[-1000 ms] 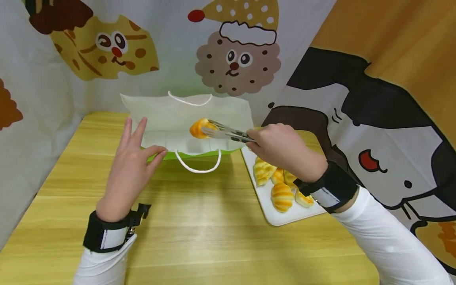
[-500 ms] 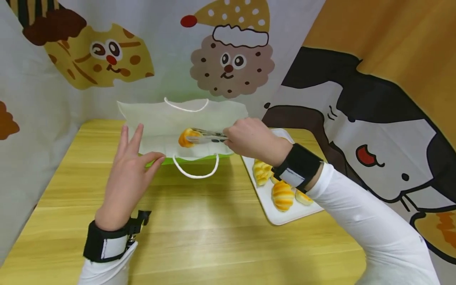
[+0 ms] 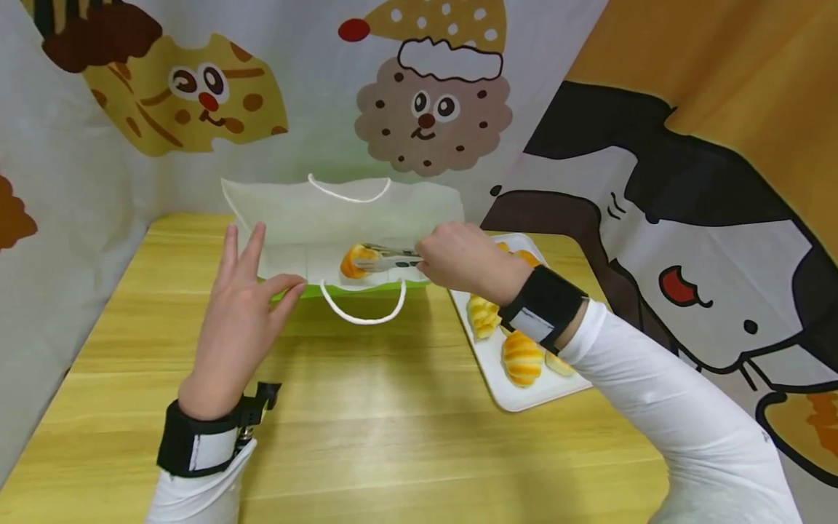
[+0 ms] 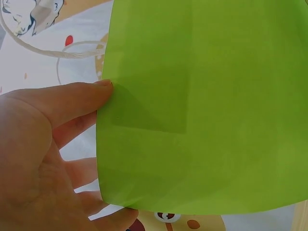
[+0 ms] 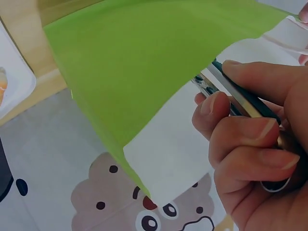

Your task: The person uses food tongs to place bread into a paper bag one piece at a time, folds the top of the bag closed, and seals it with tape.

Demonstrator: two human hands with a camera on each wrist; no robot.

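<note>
A green paper bag with a white inside and white rope handles stands on the table, its mouth open. My left hand pinches the bag's near rim between thumb and forefinger, the other fingers spread. In my right hand are metal tongs, gripped with curled fingers in the right wrist view. The tongs' tips hold an orange-yellow bread roll within the bag's mouth. From the right wrist, the bag's wall hides the roll and the tongs' tips.
To the right lies a white tray with several bread pieces, such as a striped roll, partly under my right forearm. The wooden table extends in front of the bag. A printed cloth hangs behind.
My right hand has moved left and slightly down, carrying the roll in the tongs lower into the bag's mouth. My left hand keeps its pinch on the rim.
</note>
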